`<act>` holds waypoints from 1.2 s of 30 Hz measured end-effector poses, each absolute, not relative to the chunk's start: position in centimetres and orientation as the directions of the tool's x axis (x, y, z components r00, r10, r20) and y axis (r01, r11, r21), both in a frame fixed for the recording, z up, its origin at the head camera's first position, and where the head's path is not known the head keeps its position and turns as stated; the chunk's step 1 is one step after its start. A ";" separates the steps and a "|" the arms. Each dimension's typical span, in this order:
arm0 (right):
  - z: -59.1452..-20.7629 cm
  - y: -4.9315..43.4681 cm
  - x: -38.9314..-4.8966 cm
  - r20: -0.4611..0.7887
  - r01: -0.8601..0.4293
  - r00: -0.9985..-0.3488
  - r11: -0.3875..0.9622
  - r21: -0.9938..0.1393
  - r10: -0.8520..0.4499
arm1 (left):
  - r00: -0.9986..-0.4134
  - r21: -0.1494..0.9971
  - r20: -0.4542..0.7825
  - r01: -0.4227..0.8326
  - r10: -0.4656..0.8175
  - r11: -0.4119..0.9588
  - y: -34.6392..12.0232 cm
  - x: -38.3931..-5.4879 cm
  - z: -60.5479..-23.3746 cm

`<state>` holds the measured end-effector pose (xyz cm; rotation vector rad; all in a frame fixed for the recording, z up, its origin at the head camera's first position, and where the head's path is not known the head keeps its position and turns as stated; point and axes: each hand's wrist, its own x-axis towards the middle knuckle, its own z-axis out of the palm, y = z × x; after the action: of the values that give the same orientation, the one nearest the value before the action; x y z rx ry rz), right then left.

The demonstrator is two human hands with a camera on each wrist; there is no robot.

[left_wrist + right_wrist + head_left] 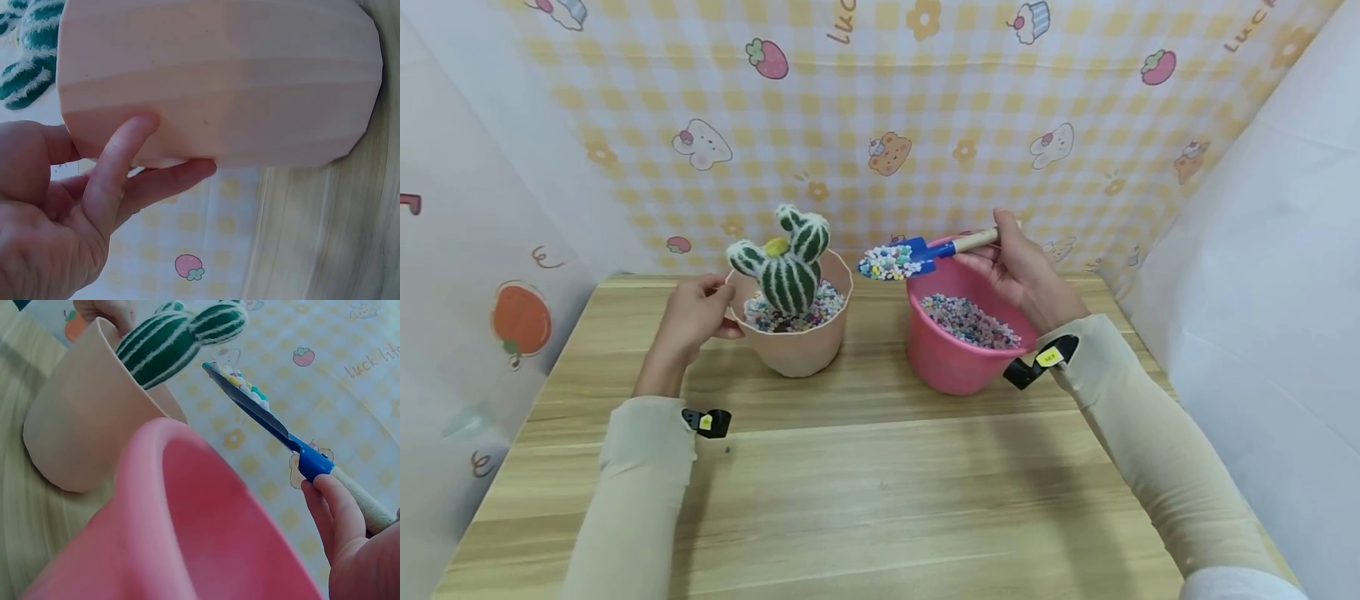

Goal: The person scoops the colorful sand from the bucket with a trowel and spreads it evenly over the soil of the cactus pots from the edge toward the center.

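Note:
My right hand [1018, 267] grips the wooden handle of a small blue trowel [946, 249]. Multicoloured pebbles [891, 262] are heaped on its blade, which is held level between the two containers, above the pink bucket's left rim. My left hand [694, 315] holds the rim of a pale peach flowerpot [797, 354] at its left side; in the left wrist view, its fingers press the pot's outer wall [219, 81]. A green-and-white knitted cactus [790, 279] with a yellow tuft stands in the pot, with pebbles around its base.
The pink bucket [951, 367], partly filled with similar pebbles [970, 321], stands right of the pot. Both are on a wooden table [880, 500], near its back edge. Behind hangs a yellow checked cloth [850, 108]; white cloths [1262, 250] line the sides.

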<state>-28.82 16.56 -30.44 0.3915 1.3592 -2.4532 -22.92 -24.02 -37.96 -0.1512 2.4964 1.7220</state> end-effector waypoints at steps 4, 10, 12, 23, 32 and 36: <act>-30.5 16.3 -28.8 -0.381 0.394 -0.915 -0.486 -0.780 -0.129 | -0.986 0.924 -0.157 -0.164 -0.049 0.344 -23.7 -22.7 -37.8; -30.5 16.0 -28.9 -0.375 0.387 -0.918 -0.491 -0.781 -0.127 | -0.980 0.918 -0.180 -0.199 -0.087 0.343 -23.2 -22.4 -37.5; -30.5 15.9 -28.9 -0.375 0.386 -0.918 -0.497 -0.777 -0.127 | -0.978 0.913 -0.188 -0.209 -0.094 0.350 -23.0 -22.3 -37.4; -30.5 15.1 -28.8 -0.370 0.390 -0.918 -0.481 -0.785 -0.139 | -0.958 0.892 -0.254 -0.284 -0.129 0.353 -22.5 -21.7 -37.0; -30.6 14.5 -28.8 -0.387 0.400 -0.912 -0.491 -0.774 -0.134 | -0.952 0.888 -0.266 -0.302 -0.149 0.346 -23.2 -21.2 -37.3; -30.7 14.5 -28.8 -0.386 0.403 -0.912 -0.487 -0.775 -0.140 | -0.960 0.862 -0.252 -0.280 -0.121 0.423 -23.5 -21.5 -37.0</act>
<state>-28.77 14.47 -30.69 0.3910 1.3736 -2.4331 -21.54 -23.53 -36.99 -0.3582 2.5192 1.5699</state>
